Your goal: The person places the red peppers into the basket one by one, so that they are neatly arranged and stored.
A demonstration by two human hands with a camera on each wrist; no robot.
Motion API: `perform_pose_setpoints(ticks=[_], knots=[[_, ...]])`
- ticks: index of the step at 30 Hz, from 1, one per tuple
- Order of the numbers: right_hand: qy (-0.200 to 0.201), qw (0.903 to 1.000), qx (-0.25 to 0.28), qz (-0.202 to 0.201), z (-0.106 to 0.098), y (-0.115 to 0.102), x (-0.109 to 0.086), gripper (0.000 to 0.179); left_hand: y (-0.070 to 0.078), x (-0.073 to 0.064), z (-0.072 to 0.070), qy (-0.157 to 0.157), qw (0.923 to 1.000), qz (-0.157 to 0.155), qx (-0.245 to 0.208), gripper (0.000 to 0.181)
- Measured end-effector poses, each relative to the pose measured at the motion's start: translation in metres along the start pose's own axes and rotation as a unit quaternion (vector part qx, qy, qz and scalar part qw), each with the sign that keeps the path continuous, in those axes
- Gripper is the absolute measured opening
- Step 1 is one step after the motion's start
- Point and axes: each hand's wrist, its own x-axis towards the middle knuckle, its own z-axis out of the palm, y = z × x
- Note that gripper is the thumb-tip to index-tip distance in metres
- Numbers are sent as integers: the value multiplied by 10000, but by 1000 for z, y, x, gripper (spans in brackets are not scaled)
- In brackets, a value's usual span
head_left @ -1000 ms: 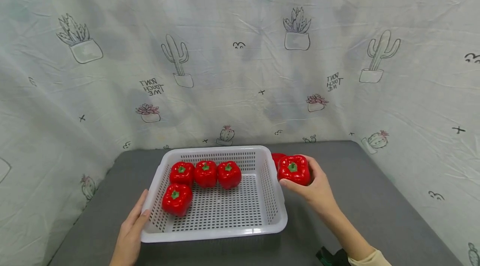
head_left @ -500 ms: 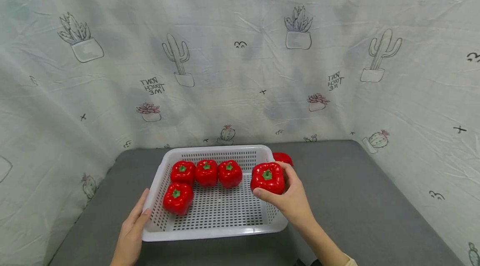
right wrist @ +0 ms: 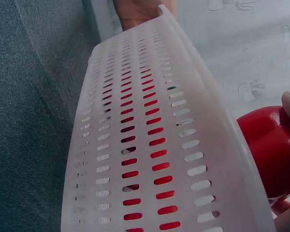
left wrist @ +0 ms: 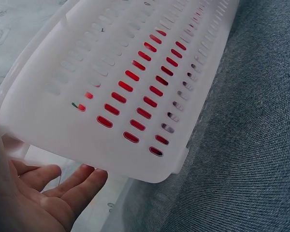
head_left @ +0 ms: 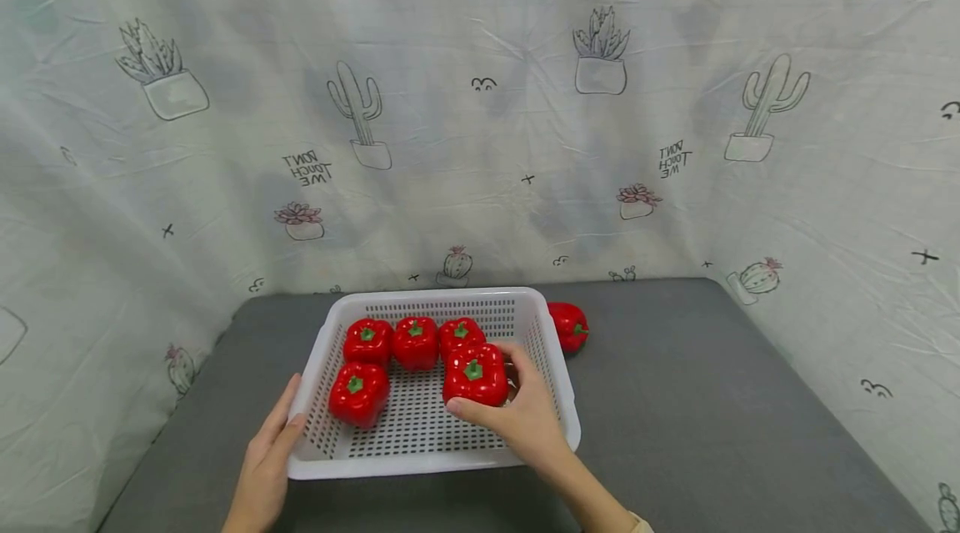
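Note:
A white perforated plastic basket [head_left: 420, 464] sits on the grey table, with several glossy red bell peppers [head_left: 358, 395] grouped in its left and back part. Over its right half, my right hand [head_left: 531, 420] holds another red bell pepper [head_left: 475, 374] from the right side, thumb in front, green stem facing up. This pepper partly covers one at the back; whether it touches the basket floor I cannot tell. My left hand [head_left: 261, 462] rests against the basket's left end, its fingers extended along the outside of the rim; the left wrist view shows the fingers [left wrist: 84, 188] loosely bent by the corner.
One more red bell pepper [head_left: 568, 327] lies on its side on the table, just right of the basket. The grey table [head_left: 697, 408] extends to the right. A pale curtain [head_left: 480, 133] with cactus drawings hangs behind and along the sides.
My right hand has carried the bell pepper leftward from outside the basket's right rim to above its inside. The pepper on the table has come into fuller sight. My left hand stays in place.

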Motion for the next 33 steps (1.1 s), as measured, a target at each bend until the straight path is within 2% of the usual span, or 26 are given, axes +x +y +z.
perform_pose_setpoints(ticks=[10,17,21,25,33], knots=[[-303,9984,-463,118,21,-3,11,73,0,2,-2,-16,9994,-72,332,47],[-546,9957,-712,225,48,-4,16,77,-2,1,-1,32,9993,-24,367,47],[-679,9915,-1082,244,58,-3,23,83,-3,1,-1,53,9994,22,343,47],[-748,9860,-1470,249,63,1,30,85,-3,1,-2,41,9997,31,230,47],[-856,9810,-1661,521,65,11,39,83,-3,1,-1,-1,10000,11,45,47]])
